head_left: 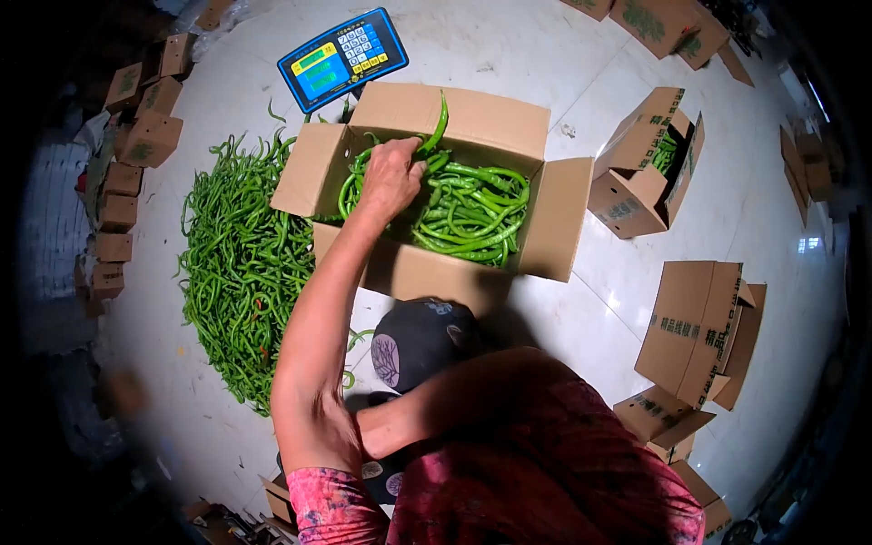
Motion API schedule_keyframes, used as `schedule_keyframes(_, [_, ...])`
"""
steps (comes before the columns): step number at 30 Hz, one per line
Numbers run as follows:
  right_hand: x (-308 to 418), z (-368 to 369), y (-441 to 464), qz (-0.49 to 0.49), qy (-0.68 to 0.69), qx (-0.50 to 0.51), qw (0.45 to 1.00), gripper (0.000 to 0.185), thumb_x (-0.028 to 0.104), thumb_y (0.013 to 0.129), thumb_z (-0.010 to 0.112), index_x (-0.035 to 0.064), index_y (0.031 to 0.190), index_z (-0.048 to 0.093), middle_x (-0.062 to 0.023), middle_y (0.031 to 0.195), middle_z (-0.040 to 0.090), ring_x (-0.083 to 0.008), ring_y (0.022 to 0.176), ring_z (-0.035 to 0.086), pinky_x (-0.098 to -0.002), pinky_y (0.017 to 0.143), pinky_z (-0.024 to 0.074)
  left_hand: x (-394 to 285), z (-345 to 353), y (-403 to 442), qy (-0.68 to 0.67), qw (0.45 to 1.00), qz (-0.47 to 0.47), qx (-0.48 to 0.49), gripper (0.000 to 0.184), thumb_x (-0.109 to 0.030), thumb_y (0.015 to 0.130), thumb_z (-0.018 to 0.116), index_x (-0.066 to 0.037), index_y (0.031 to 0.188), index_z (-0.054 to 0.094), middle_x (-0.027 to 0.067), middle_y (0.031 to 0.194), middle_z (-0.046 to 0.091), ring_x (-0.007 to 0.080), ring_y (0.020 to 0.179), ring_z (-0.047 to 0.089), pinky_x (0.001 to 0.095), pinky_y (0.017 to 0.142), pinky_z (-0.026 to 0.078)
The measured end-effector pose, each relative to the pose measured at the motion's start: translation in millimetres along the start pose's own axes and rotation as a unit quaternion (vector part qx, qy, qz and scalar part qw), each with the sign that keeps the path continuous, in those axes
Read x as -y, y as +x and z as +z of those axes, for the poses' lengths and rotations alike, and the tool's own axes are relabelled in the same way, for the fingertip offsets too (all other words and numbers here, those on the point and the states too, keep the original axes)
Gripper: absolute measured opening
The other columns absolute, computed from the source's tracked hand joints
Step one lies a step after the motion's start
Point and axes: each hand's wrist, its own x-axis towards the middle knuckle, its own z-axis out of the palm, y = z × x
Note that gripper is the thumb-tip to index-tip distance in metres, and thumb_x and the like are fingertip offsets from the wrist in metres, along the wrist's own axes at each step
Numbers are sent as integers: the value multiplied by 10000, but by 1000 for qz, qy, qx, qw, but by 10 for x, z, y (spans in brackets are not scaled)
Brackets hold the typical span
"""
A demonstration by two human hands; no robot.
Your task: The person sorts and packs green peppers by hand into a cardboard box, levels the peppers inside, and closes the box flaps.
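Note:
My left hand (395,174) reaches over the open cardboard box (559,218), its fingers closed on a long green pepper (440,125) that points up past the box's back inner wall. Below and right of the hand, many green peppers (472,213) fill the box. My right forearm crosses low in front of my body and passes behind my left elbow, which hides the right hand. Left of the box lies a large heap of green peppers (241,263) on the floor, with a few red ones among them.
A blue-framed scale display (343,59) stands behind the box. An open carton with peppers (636,173) is at the right, and another carton (695,327) stands nearer. Small boxes (150,136) line the left side. Dark patterned cloth (418,345) covers my knee before the box.

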Motion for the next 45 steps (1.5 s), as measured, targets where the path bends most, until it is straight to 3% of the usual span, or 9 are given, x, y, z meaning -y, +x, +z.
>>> schedule_keyframes(8, [-38, -132, -182, -14, -19, -90, 996, 235, 89, 754, 550, 19, 912, 709, -88, 1030, 696, -228, 984, 647, -380, 865, 497, 212, 292, 153, 1, 986, -72, 148, 405, -355, 878, 641, -128, 1212, 611, 170, 1147, 597, 361, 1150, 527, 499, 975, 416])
schedule_keyframes(15, [-28, -139, -185, -22, -34, -113, 993, 240, 87, 753, 545, 15, 915, 707, -91, 1039, 693, -227, 994, 644, -377, 876, 495, -172, -213, 175, 123, 983, 85, 108, 420, -22, 854, 554, -85, 1269, 563, 182, 1024, 614, 351, 1024, 579, 438, 853, 454])
schedule_keyframes(18, [-48, -128, -205, -26, -43, -114, 992, 242, 87, 753, 543, 12, 916, 706, -93, 1043, 692, -226, 999, 642, -375, 880, 495, -215, -293, 161, 162, 964, 202, 54, 515, 36, 789, 532, -87, 1289, 550, 152, 1011, 632, 323, 1025, 579, 445, 866, 443])
schedule_keyframes(25, [-44, -125, -188, -10, 25, -149, 988, 299, 79, 793, 504, 1, 1024, 679, -102, 1122, 663, -214, 1078, 603, -353, 948, 456, -295, -200, 216, 161, 953, 254, 37, 358, -7, 781, 545, -74, 1123, 625, 121, 952, 629, 293, 940, 584, 436, 848, 431])
schedule_keyframes(30, [-162, 486, -330, 19, 51, 16, 998, 356, 113, 818, 488, 21, 1118, 656, -109, 1224, 629, -227, 1137, 570, -380, 967, 446, -200, 65, 343, 235, 937, 258, 15, 280, -48, 780, 564, -87, 1048, 633, 86, 860, 617, 271, 906, 585, 403, 785, 431])
schedule_keyframes(34, [-25, -71, -304, 105, 322, -80, 937, 389, 124, 844, 461, 30, 1176, 638, -137, 1283, 602, -266, 1152, 559, -403, 976, 439, -132, 194, 354, 215, 949, 225, -52, 226, -73, 785, 577, -93, 1001, 638, 76, 805, 614, 262, 882, 584, 402, 762, 422])
schedule_keyframes(37, [2, 166, -382, 123, 464, 0, 877, 388, 57, 948, 392, 19, 1306, 536, -152, 1421, 477, -298, 1294, 439, -414, 1095, 325, -176, 95, 344, 206, 948, 234, -61, 216, -78, 779, 583, -93, 988, 637, 74, 831, 611, 257, 892, 573, 409, 751, 425])
schedule_keyframes(41, [-178, 741, -327, 99, 587, -32, 803, 390, 78, 923, 427, 11, 1284, 558, -139, 1397, 513, -275, 1268, 471, -412, 1079, 351, -86, 84, 401, 224, 940, 255, -41, 235, -79, 775, 582, -90, 1002, 639, 82, 845, 603, 260, 906, 568, 414, 774, 449])
schedule_keyframes(45, [-185, 593, -342, 102, 501, 1, 860, 396, 109, 894, 453, -15, 1251, 571, -158, 1366, 532, -280, 1236, 500, -446, 1074, 354, -2, 291, 310, 130, 966, 212, -72, 222, -30, 763, 587, -61, 976, 642, 103, 873, 612, 305, 926, 581, 410, 821, 489])
